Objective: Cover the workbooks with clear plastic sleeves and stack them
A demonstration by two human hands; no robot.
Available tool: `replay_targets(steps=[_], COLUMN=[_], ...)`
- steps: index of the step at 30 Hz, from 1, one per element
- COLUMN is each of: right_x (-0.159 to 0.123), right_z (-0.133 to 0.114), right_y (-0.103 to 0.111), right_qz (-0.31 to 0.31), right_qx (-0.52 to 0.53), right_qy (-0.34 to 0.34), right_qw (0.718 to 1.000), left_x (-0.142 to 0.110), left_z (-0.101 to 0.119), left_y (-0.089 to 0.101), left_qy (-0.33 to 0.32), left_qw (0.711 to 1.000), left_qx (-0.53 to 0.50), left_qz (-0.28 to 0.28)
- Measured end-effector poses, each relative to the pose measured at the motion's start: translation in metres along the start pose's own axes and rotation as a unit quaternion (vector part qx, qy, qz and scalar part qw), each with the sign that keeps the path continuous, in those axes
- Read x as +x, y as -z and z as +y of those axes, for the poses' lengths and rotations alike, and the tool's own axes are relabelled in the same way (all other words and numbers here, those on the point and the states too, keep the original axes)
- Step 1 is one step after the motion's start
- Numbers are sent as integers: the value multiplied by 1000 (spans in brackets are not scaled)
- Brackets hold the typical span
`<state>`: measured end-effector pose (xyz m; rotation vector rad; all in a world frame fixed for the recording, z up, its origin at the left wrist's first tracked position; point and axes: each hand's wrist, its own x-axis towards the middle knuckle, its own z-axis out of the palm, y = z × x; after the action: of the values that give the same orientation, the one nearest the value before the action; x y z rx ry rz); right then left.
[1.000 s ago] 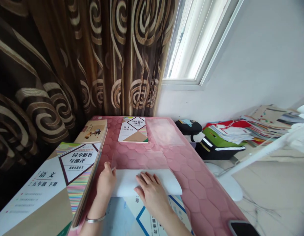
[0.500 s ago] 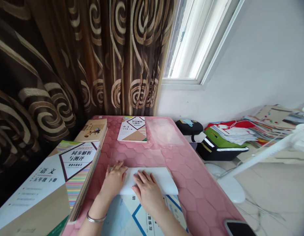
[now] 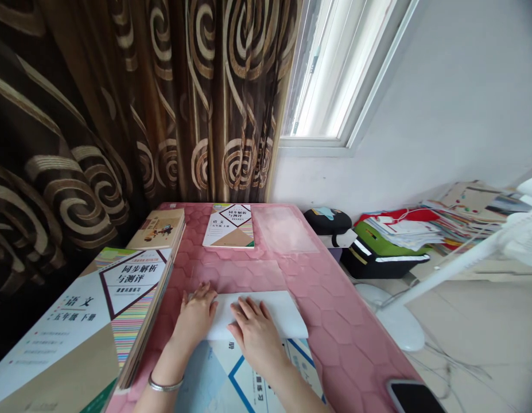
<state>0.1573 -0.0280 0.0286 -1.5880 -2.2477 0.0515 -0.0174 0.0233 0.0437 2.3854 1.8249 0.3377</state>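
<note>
A blue-and-white workbook (image 3: 218,370) lies in front of me on the table. Across its far edge runs a folded-over white sheet (image 3: 287,315), its right end curving. My left hand (image 3: 197,314) rests on the left end of this sheet, fingers stretched out. Near the sheet's middle, my right hand (image 3: 255,332) lies flat with its fingers slightly spread. Beyond the fold, a clear film (image 3: 244,274) shows faintly against the tabletop. My forearms hide part of the workbook's cover.
A stack of workbooks (image 3: 115,304) lines the left side of the pink table (image 3: 347,338). Another workbook (image 3: 229,226) and a pile of clear film (image 3: 286,229) lie at the back. A phone (image 3: 414,396) sits at the front right, and a white fan stand (image 3: 399,321) is beside the table.
My left hand has gone from gripping the sheet's left edge to lying flat on it, a little to the right. My right hand stays flat on the sheet. The view has shifted slightly.
</note>
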Motion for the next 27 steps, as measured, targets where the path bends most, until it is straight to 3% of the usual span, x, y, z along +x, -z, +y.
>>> replay_targets(steps=[7,13,21,27], right_x=[0,1,1,1], right_z=[0,1,0,1], right_y=[0,0,0,-2], right_qz=[6,10,8,11], right_qx=[-16,-14,-11,-19], right_qy=[8,11,10,9], right_qw=[1000,1000,1000,1000], left_x=[-1,-6,-7,-7], left_z=[0,1,1,0], left_y=[6,20,12,7], left_qy=[7,61,79,54], left_qw=[1000,997,994,996], left_qx=[3,27,56,57], left_qz=[3,-28,-46,-48])
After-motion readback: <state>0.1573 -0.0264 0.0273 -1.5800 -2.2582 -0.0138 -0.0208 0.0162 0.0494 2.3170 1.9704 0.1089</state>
